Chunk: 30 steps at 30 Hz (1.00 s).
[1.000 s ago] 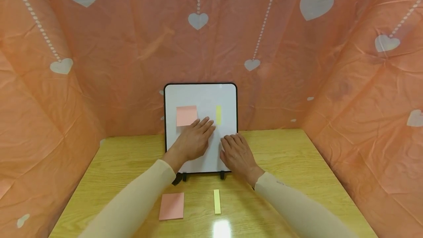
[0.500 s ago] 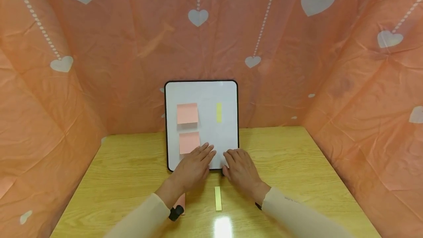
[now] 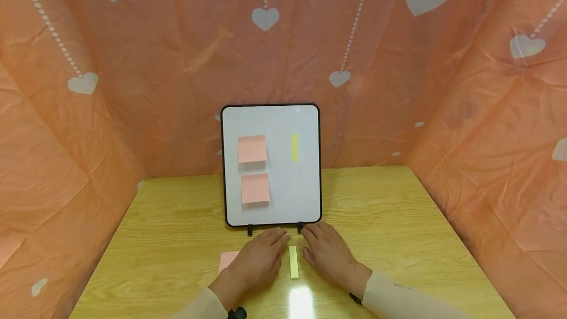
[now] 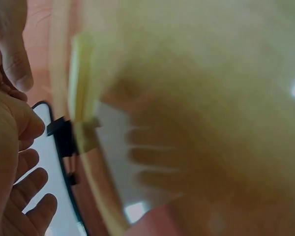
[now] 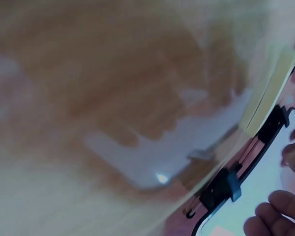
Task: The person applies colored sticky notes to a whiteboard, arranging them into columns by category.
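My left hand (image 3: 262, 256) is low over the wooden table, fingers loosely extended, just left of a slim yellow sticky-note pad (image 3: 294, 263). On the pad's other side is my right hand (image 3: 330, 252), its fingers slightly bent; I see nothing in either hand. A pink sticky-note pad (image 3: 228, 259) lies by my left hand, which partly covers it. Behind the hands stands a black-framed whiteboard (image 3: 283, 191). It bears an upper pink note (image 3: 252, 148), a lower pink note (image 3: 255, 188) and a narrow yellow note (image 3: 295, 147) at right. Both wrist views show the yellow pad (image 4: 80, 78) near the fingers.
The whiteboard rests on small black stand feet (image 3: 250, 230) at its lower edge. An orange cloth (image 3: 177, 87) with white hearts encloses the back and sides of the table (image 3: 381, 220). A bright glare spot (image 3: 300, 302) shines near the front.
Both hands have drawn back and down from the whiteboard to the table beside the yellow pad. The lower pink note, hidden behind my left hand earlier, now shows fully on the board.
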Tool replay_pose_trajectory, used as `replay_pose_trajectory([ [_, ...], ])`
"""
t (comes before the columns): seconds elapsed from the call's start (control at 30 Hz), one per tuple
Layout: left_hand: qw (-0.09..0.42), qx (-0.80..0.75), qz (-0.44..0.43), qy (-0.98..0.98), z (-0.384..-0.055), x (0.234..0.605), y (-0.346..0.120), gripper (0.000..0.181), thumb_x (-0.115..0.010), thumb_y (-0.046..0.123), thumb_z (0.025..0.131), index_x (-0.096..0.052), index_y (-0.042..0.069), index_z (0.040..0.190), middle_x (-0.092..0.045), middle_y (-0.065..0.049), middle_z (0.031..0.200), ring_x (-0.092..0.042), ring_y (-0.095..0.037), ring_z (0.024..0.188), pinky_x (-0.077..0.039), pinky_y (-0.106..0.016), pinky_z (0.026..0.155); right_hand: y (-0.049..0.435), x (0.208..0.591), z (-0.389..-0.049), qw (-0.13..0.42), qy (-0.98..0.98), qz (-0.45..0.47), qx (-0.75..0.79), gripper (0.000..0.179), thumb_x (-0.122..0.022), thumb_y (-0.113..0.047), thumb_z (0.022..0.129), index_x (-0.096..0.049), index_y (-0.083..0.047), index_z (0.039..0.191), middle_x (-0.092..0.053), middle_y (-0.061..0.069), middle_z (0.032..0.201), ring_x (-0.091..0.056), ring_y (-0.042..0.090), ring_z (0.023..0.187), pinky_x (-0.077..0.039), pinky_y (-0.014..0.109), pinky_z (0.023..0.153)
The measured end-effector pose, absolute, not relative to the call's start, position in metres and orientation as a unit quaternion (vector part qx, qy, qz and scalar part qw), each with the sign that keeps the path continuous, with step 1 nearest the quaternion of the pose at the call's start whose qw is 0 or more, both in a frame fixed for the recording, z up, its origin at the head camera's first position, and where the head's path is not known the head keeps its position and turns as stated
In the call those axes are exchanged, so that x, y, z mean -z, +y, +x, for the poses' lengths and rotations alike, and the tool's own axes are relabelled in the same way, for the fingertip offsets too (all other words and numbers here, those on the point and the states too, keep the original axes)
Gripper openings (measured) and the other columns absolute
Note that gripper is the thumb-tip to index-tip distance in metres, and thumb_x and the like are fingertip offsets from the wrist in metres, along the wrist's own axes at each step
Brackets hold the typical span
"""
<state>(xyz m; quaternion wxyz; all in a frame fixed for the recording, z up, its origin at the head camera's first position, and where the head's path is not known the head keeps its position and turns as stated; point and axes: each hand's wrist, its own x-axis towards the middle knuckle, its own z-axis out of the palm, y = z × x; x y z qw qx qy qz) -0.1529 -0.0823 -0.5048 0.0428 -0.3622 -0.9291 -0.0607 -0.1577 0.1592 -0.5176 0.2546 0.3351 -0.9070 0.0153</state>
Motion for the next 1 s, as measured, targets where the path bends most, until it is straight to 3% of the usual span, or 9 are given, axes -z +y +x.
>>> replay_pose_trajectory([
  [0.23,0.048,0.050,-0.378,-0.923,-0.147,0.518,-0.079,0.044,-0.054,0.023,0.108,-0.059,0.009,0.150,-0.057,-0.005,0.155,-0.053,-0.023,0.144,-0.044,-0.038,0.122,0.159,0.521,-0.143,0.209,-0.911,0.355,-0.004,0.031,-0.078,-0.032,0.093,-0.073,-0.011,0.114,-0.070,0.001,0.113,-0.064,0.019,0.105,-0.058,0.036,0.093],
  [0.5,0.026,0.044,-0.406,-0.913,-0.149,0.524,-0.082,0.048,-0.054,0.025,0.107,-0.056,0.012,0.153,-0.053,-0.003,0.159,-0.051,-0.021,0.147,-0.044,-0.037,0.122,0.157,0.525,-0.134,0.200,-0.900,0.387,0.003,0.032,-0.077,-0.035,0.094,-0.074,-0.011,0.115,-0.071,-0.001,0.112,-0.064,0.017,0.104,-0.057,0.035,0.093],
  [0.6,-0.015,0.053,-0.410,-0.910,-0.149,0.523,-0.085,0.056,-0.056,0.034,0.105,-0.051,0.013,0.157,-0.046,-0.001,0.165,-0.045,-0.019,0.151,-0.041,-0.037,0.124,0.156,0.526,-0.133,0.193,-0.898,0.395,0.007,0.033,-0.078,-0.037,0.094,-0.073,-0.012,0.115,-0.070,-0.002,0.112,-0.063,0.016,0.104,-0.056,0.034,0.093],
  [0.77,-0.073,0.060,-0.406,-0.909,-0.150,0.521,-0.089,0.080,-0.059,0.063,0.101,-0.042,0.016,0.163,-0.036,0.002,0.171,-0.036,-0.018,0.157,-0.036,-0.039,0.127,0.156,0.527,-0.130,0.186,-0.892,0.412,0.017,0.034,-0.077,-0.039,0.095,-0.073,-0.013,0.116,-0.071,-0.001,0.115,-0.063,0.016,0.107,-0.056,0.034,0.097],
  [1.0,-0.051,0.039,-0.429,-0.901,-0.145,0.523,-0.090,0.101,-0.050,0.083,0.091,-0.042,0.012,0.163,-0.036,-0.002,0.171,-0.034,-0.020,0.159,-0.034,-0.041,0.128,0.154,0.529,-0.127,0.198,-0.872,0.446,0.036,0.026,-0.076,-0.036,0.094,-0.074,-0.014,0.109,-0.072,-0.004,0.108,-0.065,0.014,0.106,-0.055,0.034,0.099],
])
